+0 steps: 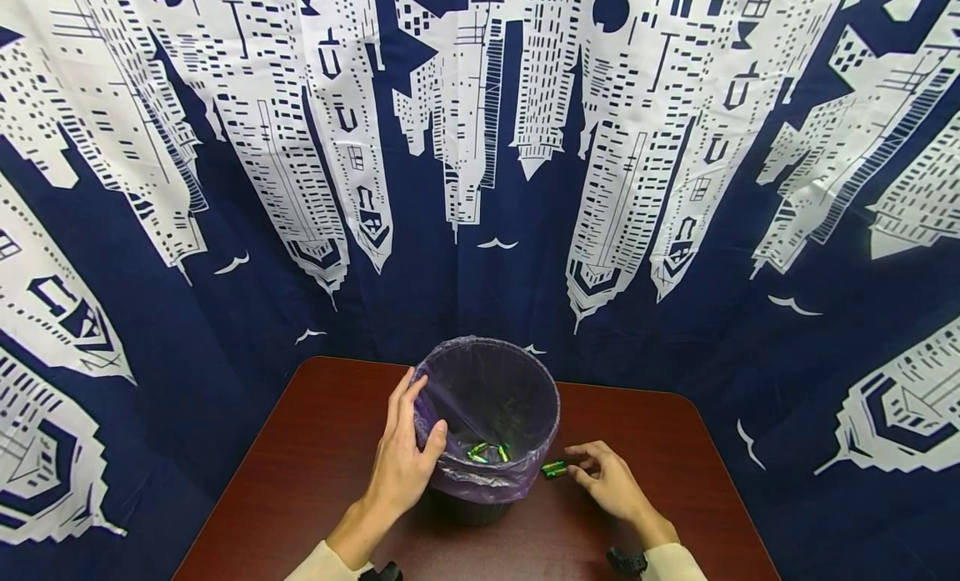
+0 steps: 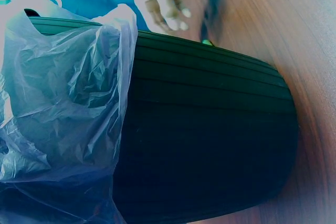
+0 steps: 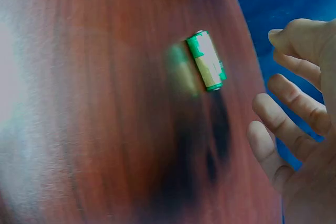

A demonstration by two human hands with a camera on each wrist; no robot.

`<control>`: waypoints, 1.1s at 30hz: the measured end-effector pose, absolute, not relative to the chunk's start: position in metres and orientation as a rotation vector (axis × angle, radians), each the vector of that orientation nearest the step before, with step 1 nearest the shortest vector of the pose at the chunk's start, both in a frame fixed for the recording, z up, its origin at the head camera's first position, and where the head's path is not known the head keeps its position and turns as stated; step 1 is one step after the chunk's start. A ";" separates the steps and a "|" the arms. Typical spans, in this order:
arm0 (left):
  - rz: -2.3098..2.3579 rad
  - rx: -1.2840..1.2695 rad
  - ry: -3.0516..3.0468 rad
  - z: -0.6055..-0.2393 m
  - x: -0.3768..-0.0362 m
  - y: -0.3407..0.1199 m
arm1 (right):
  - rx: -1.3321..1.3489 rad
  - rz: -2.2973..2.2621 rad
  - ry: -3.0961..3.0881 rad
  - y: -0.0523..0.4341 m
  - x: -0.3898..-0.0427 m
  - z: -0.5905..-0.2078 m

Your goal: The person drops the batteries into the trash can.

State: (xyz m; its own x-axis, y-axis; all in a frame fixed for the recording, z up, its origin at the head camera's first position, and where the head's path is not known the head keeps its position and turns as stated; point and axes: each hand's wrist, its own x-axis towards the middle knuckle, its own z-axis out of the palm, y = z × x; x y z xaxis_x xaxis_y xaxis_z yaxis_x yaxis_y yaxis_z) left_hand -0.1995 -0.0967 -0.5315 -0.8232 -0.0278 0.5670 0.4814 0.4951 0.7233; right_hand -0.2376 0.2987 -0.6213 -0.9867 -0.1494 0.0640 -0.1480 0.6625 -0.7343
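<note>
A small black waste bin lined with a purple plastic bag stands on the dark red-brown table. My left hand grips its near-left rim, thumb curled over the edge. Several green batteries lie at the bottom of the bin. Right of the bin, a green battery lies on the table. My right hand hovers just beside it, fingers loosely spread, not touching it. In the left wrist view the bin's ribbed black wall and the bag's overhang fill the frame.
A blue curtain printed with white skyscrapers hangs right behind the table and closes off the back and sides. The table's edges lie close to the bin on the right and left.
</note>
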 end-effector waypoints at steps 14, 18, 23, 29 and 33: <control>-1.325 -0.362 -2.241 -0.532 -0.198 -0.095 | -0.398 -1.178 2.805 0.300 -0.233 -0.647; -1.327 -0.350 -2.247 -0.532 -0.197 -0.095 | -0.396 -1.186 2.763 0.299 -0.231 -0.648; -1.317 -0.353 -2.239 -0.533 -0.197 -0.095 | -0.414 -1.171 2.767 0.298 -0.230 -0.647; -1.316 -0.361 -2.224 -0.531 -0.198 -0.095 | -0.482 -1.104 2.805 0.295 -0.232 -0.651; -1.314 -0.369 -2.217 -0.531 -0.197 -0.095 | -0.532 -1.086 2.824 0.294 -0.233 -0.657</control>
State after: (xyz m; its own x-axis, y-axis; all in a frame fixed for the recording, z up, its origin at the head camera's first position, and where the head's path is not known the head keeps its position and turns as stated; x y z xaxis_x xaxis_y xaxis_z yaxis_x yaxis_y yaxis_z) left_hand -0.1975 -0.0955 -0.5314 -0.8214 -0.0342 0.5694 0.4831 0.4889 0.7263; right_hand -0.2326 0.2940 -0.6570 -0.9376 -0.3428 0.0582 -0.2935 0.6906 -0.6610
